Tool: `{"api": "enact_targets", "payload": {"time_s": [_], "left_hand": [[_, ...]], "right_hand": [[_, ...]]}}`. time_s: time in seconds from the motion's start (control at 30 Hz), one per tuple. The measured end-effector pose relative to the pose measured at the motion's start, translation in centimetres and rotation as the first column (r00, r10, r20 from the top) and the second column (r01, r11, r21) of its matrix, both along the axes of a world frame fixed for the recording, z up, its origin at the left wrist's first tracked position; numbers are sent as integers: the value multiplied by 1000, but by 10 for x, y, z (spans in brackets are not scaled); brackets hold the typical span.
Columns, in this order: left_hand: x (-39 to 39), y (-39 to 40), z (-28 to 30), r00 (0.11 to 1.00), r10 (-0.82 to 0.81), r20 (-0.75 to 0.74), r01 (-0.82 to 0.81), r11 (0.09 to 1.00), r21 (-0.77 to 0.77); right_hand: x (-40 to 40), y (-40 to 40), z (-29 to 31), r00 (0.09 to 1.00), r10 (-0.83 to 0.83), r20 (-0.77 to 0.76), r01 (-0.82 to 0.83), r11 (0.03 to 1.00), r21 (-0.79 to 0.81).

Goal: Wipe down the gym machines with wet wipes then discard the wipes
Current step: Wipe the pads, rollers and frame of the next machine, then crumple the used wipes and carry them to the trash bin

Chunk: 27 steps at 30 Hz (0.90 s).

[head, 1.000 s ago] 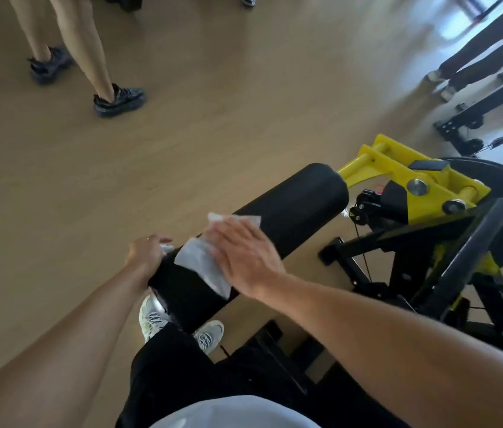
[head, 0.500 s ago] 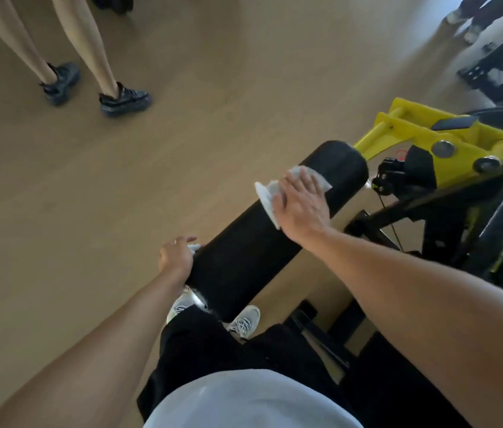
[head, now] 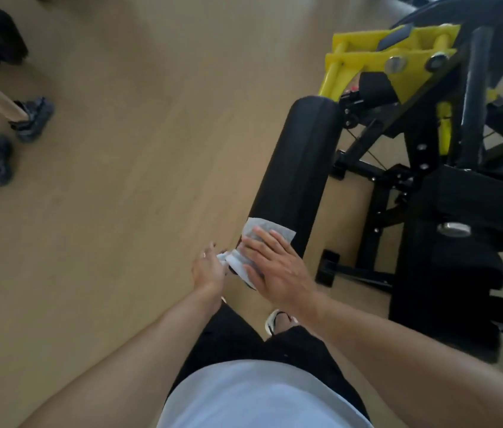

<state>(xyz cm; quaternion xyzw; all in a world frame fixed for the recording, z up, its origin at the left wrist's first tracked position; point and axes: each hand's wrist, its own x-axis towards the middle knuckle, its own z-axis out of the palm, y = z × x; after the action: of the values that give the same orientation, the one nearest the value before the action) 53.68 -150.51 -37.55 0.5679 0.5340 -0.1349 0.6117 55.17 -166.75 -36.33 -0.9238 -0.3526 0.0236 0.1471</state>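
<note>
The right hand point(head: 274, 270) has swept back along the black roller pad point(head: 296, 180). Half a second ago it pressed the wet wipe point(head: 267, 231) near the far end, close to the yellow bracket point(head: 383, 54); now it lies flat, fingers spread, on that wipe at the near end of the pad, closest to the person. I take that as one full pass down the pad's length, so this pad looks close to done, though its underside is hidden from me.

The left hand point(head: 208, 270) stays just beside the right, at the pad's near end cap. It seems to pinch a bunched white piece point(head: 224, 257), perhaps a second wipe or a fold of the same one; I cannot tell which. The two hands are almost touching.

Beyond the right hand stands the rest of the machine frame point(head: 447, 193), not yet touched. No brand, label or lettering is readable anywhere; the picture is too blurred.
</note>
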Motion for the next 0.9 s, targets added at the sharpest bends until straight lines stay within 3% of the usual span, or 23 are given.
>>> {"api": "enact_targets", "payload": {"time_s": [0.07, 0.13, 0.2, 0.3, 0.43, 0.57, 0.63, 0.77, 0.83, 0.9], "left_hand": [[-15, -1, -1, 996, 75, -38, -77, 995, -64], [-33, -3, -1, 992, 97, -84, -115, 962, -246], [-49, -8, 12, 997, 43, -66, -68, 898, -435], [-69, -22, 29, 997, -52, 56, 76, 760, -645], [-80, -49, 36, 986, -145, 81, 154, 620, -769], [-106, -104, 38, 918, -395, 38, 278, 573, -771], [-132, -137, 39, 829, -556, 59, 396, 510, -764], [-197, -206, 45, 569, -802, 180, 644, 298, -705], [-237, -240, 46, 432, -876, 215, 752, 218, -622], [-281, -272, 42, 254, -934, 251, 839, 83, -539]], "right_hand": [[-16, 4, -12, 997, -63, 49, 58, 993, 102], [-32, 16, -17, 981, -190, 32, 180, 963, 202], [-45, 27, -15, 946, -314, -76, 322, 898, 300], [-77, 28, -1, 873, -397, -282, 473, 832, 291], [-139, 1, 9, 701, -452, -551, 676, 667, 313], [-203, -49, 27, 473, -542, -695, 871, 409, 273], [-240, -77, 39, 318, -548, -774, 948, 204, 245], [-327, -131, 49, 0, -512, -859, 941, -292, 173], [-378, -158, 47, -117, -494, -862, 861, -483, 159], [-428, -182, 46, -205, -447, -871, 758, -636, 147]]}}
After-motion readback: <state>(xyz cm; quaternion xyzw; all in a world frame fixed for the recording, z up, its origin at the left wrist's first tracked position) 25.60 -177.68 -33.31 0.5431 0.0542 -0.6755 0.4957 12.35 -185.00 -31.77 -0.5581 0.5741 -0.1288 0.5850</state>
